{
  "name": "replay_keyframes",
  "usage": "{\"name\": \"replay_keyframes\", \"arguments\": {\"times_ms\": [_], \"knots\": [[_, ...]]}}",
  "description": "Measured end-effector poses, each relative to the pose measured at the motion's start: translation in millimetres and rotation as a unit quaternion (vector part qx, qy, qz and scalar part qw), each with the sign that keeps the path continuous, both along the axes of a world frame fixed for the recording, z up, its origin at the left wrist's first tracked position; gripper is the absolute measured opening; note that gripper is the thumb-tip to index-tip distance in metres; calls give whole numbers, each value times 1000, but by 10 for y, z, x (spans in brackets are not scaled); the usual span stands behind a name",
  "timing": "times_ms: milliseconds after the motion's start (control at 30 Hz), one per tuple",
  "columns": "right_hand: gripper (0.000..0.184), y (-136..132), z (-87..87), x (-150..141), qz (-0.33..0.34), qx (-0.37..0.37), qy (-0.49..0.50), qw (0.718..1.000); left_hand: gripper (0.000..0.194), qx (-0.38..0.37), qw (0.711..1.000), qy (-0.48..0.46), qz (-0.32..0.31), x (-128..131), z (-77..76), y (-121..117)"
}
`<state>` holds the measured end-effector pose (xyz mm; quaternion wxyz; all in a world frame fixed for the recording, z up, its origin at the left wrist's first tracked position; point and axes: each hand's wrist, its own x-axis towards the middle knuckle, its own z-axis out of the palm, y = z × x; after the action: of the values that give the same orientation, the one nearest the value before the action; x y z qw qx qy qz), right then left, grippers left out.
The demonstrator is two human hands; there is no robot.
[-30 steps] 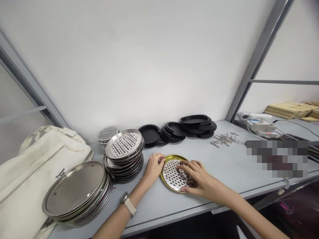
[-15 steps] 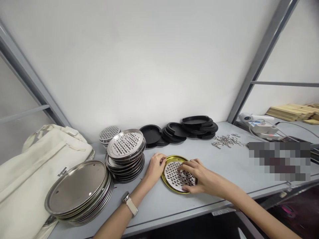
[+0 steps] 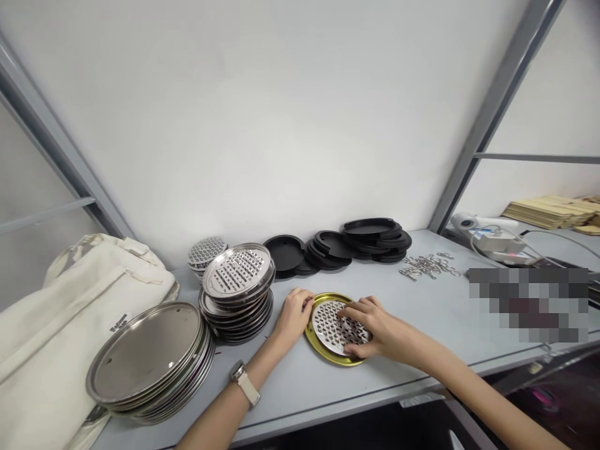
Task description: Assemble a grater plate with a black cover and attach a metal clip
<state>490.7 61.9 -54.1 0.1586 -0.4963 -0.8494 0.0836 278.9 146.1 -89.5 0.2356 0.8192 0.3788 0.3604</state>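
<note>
A gold round metal tray (image 3: 323,351) with a raised rim rests on the table. Inside it lies a silver perforated grater disc (image 3: 329,329), off centre so that more gold shows at the lower left. My left hand (image 3: 295,310) pinches the tray's left rim. Over the disc's right part, my right hand (image 3: 379,328) bends its fingers and grips the disc, thumb at the near edge; its fingertips partly cover the holes. Left of the hands stands a stack of round trays (image 3: 237,325), topped by another grater disc (image 3: 237,270).
Larger round trays (image 3: 145,353) are piled at the front left beside a cream bag (image 3: 89,300). Black round holders (image 3: 330,247) line the wall, with small metal clips (image 3: 429,265) to their right. A white device (image 3: 499,240) and wooden boards (image 3: 544,211) lie further right.
The grater disc has shifted slightly up and right in the gold tray under my right hand, baring more gold at the lower left. My left hand stays at the rim.
</note>
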Motion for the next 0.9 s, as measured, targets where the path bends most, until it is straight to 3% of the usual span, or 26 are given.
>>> {"name": "replay_keyframes", "arguments": {"times_ms": [300, 567, 900], "knots": [[60, -10, -27, -7, -5, 7, -18, 1000, 19, -2, 1000, 3, -5, 7, 34, -35], [43, -52, 55, -135, 7, 48, -64, 997, 18, 4, 1000, 5, -3, 16, 14, -32], [46, -62, 151, -126, 17, 21, -83, 996, 18, 2, 1000, 13, -6, 12, 16, -43]]}}
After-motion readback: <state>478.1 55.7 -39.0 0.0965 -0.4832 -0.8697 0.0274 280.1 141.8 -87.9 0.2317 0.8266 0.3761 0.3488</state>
